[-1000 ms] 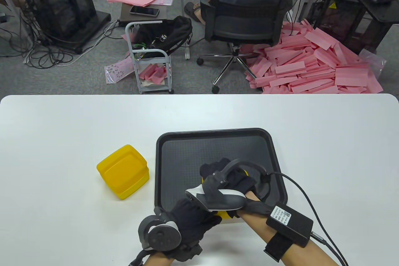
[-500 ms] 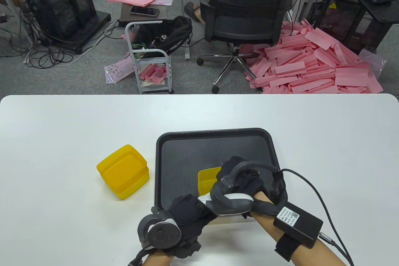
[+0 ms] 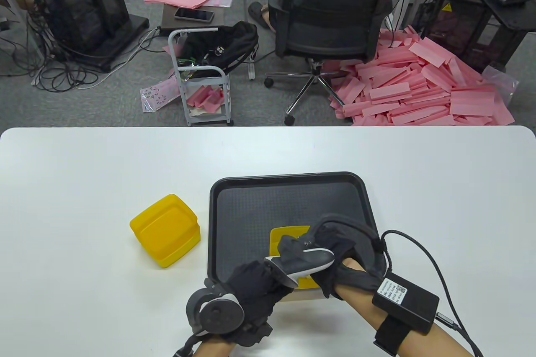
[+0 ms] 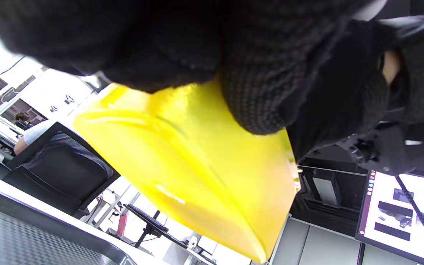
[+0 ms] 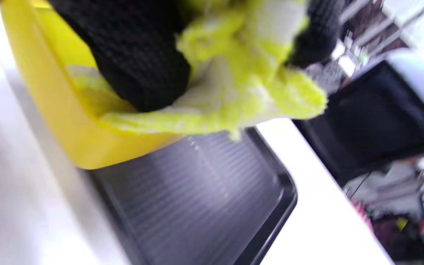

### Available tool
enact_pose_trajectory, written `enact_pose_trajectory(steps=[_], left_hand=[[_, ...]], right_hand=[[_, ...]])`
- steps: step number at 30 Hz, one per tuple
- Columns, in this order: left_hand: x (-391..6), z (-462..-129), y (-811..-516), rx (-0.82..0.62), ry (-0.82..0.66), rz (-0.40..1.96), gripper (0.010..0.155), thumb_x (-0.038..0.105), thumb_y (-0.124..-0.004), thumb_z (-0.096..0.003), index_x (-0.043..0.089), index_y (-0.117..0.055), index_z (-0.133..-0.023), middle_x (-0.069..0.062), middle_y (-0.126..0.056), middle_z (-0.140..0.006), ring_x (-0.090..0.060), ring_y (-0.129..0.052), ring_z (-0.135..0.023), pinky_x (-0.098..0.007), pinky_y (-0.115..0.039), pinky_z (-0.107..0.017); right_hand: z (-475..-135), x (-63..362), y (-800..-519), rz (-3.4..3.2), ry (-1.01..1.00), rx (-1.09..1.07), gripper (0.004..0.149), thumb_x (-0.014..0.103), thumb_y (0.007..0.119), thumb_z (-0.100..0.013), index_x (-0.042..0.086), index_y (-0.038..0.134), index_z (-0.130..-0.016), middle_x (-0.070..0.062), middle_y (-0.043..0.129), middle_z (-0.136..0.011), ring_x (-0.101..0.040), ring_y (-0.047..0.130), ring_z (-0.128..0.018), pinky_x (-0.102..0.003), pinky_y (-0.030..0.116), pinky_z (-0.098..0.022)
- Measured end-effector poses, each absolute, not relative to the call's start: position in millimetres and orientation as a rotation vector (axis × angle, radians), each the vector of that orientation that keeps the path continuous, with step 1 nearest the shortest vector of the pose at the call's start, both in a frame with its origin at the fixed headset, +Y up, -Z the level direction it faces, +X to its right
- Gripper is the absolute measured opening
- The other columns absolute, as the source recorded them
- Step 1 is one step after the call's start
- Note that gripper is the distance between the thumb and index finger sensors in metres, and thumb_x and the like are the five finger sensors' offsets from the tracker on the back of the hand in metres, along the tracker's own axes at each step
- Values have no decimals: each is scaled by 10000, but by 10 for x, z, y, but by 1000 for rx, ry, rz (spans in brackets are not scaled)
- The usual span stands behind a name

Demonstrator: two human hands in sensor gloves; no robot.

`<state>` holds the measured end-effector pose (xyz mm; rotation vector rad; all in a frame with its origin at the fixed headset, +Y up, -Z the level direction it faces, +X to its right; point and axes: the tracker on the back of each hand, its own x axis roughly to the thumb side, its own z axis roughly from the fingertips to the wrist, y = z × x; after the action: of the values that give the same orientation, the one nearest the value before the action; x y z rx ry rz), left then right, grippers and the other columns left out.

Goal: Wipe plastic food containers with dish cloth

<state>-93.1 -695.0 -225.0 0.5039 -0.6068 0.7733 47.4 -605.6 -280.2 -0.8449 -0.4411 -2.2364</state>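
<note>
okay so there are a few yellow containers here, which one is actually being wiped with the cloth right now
The yellow container over the black tray, held by the left hand while the right hand presses the dish cloth inside. The stacked yellow containers left of the tray sit untouched.

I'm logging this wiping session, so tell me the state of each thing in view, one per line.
Yellow container: tilted above the tray, held by both hands.
Dish cloth: bunched, pressed into the container.
Left hand: grips the container's near side.
Right hand: holds the cloth.
Stacked yellow containers: on the table, untouched.
Tray: flat on the table.
</note>
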Motion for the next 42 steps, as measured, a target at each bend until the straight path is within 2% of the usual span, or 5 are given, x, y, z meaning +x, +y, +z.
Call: enact_pose_trajectory(steps=[11, 16, 26, 34, 42], left_hand=[[-918, -2225, -6940, 519, -609, 789, 365, 477, -940, -376, 274, -996, -674, -61, -998, -392, -251, -988, -224, -403, -871, -165], [-945, -2243, -6950, 510, -603, 814, 386, 473, -943, -377, 235, -985, -678, -66, -988, -388, -258, -980, -222, -407, -865, -165], [-911, -2220, -6920, 504, -630, 784, 384, 479, -942, -381, 239, -980, -678, -50, -981, -373, -251, -979, -217, -406, -865, -166], [-926, -2223, -6912, 505, -637, 794, 376, 474, -945, -380, 246, -983, -677, -53, -982, -375, -255, -978, -219, -410, -862, -168], [-977, -2215, -6884, 550, -609, 791, 377, 471, -943, -380, 246, -987, -679, -55, -981, -374, -259, -976, -220, -413, -859, -170]], right_hand=[[-3027, 484, -6020, -2655, -1010, -733, 503, 309, 831, -504, 247, 690, -983, -57, 898, -897, -287, 963, -525, -282, 898, -231], [-3074, 473, -5993, -2744, -978, -766, 516, 323, 847, -495, 235, 685, -977, -48, 908, -879, -277, 971, -505, -274, 903, -225], [-3043, 321, -5914, -2866, -481, -845, 526, 350, 903, -458, 235, 700, -929, -30, 924, -831, -257, 998, -485, -267, 936, -214], [-2887, 190, -5917, -2669, 169, -801, 519, 437, 952, -408, 275, 755, -860, 16, 974, -740, -249, 1015, -434, -296, 936, -181], [-2906, 334, -6030, -2448, -8, -699, 519, 465, 901, -440, 318, 737, -911, 72, 961, -787, -252, 978, -470, -298, 892, -218]])
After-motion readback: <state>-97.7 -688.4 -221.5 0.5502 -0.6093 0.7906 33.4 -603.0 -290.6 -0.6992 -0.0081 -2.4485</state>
